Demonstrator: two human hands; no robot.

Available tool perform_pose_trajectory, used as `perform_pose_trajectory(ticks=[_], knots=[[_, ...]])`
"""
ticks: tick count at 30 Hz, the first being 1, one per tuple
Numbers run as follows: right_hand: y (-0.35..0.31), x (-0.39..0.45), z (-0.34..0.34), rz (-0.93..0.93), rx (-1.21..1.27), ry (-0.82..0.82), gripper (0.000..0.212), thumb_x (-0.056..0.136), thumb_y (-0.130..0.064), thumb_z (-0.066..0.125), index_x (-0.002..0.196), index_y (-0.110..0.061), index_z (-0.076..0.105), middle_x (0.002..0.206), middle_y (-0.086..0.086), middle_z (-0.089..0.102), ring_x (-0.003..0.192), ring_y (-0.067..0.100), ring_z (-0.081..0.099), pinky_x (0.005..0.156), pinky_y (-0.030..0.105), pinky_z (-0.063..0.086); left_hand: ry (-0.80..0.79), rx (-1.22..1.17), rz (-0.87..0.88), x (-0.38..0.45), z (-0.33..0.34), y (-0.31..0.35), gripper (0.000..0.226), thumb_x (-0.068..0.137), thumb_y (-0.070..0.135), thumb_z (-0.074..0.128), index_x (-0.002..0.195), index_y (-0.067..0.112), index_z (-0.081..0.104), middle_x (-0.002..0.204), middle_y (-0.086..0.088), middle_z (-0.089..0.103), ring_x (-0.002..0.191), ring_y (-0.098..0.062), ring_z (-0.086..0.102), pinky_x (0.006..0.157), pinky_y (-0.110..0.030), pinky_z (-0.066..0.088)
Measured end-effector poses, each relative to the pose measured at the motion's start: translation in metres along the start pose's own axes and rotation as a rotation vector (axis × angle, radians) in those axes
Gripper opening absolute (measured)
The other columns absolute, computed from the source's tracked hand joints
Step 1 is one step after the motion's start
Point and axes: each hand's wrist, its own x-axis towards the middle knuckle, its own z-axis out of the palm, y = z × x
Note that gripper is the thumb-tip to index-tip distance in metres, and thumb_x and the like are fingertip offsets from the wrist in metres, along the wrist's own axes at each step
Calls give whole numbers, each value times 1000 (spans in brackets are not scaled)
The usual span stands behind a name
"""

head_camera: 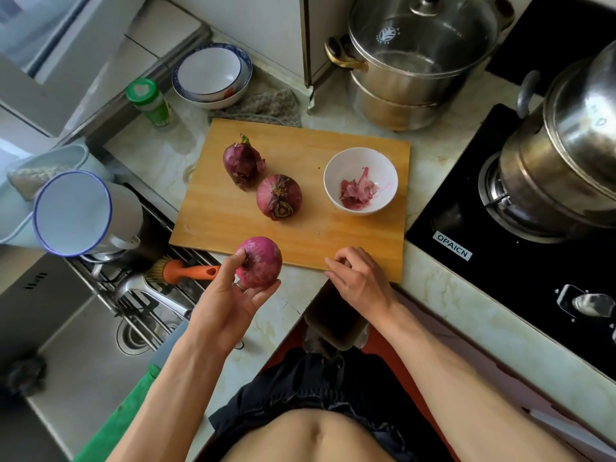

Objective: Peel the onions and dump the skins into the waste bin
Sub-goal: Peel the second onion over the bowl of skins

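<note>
Left hand (233, 295) | grips smooth round onion (261, 261) (papery skin gone)

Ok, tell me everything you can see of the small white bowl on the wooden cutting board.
The small white round bowl looks like glazed ceramic, plain with no pattern showing. It stands upright on the right part of the rectangular wooden cutting board, apart from the two dark red onions to its left. Inside lies a small heap of thin purple-pink onion skins, with faint pink smears on the inner wall. Neither hand touches it; the right hand is nearer, at the board's front edge.
</note>
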Motion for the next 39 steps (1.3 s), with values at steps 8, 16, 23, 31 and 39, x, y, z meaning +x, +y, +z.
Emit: perform_pose_trajectory(ticks=[8,16,23,31,39], knots=[[-10,-2,5,8,-31,85,12,88,1,68,77,-4,71,74,6,57,65,26,51,52,39,46,-53,41,-1,2,8,12,57,81,25,72,131,4,56,131,-28,63,113,-40,70,71,-39,64],[-12,5,-1,198,201,9,5,82,-2,78,81,-1,73,77,6,61,73,24,58,62,31,47,-75,43,-32,-1,3,4,53,82,27,72,129,5,58,132,-28,62,117,-40,68,73,-39,64],[-20,24,-29,474,358,99,2,83,-10,79,82,-9,78,78,-6,62,70,7,58,65,7,41,-119,-4,-38,2,12,3,56,80,28,71,130,7,56,131,-26,63,115,-39,69,72,-39,65],[1,86,-86,496,270,228,7,86,-11,76,91,-8,79,84,-1,67,75,3,57,69,8,41,-210,-41,-27,16,64,15,45,88,27,67,127,8,57,126,-24,64,115,-38,69,77,-41,65],[40,123,-100,485,104,-65,18,93,-13,60,87,-6,76,98,10,67,101,30,58,83,37,50,-234,-12,21,30,107,21,61,80,29,72,135,10,55,132,-20,64,112,-34,72,70,-37,64]])
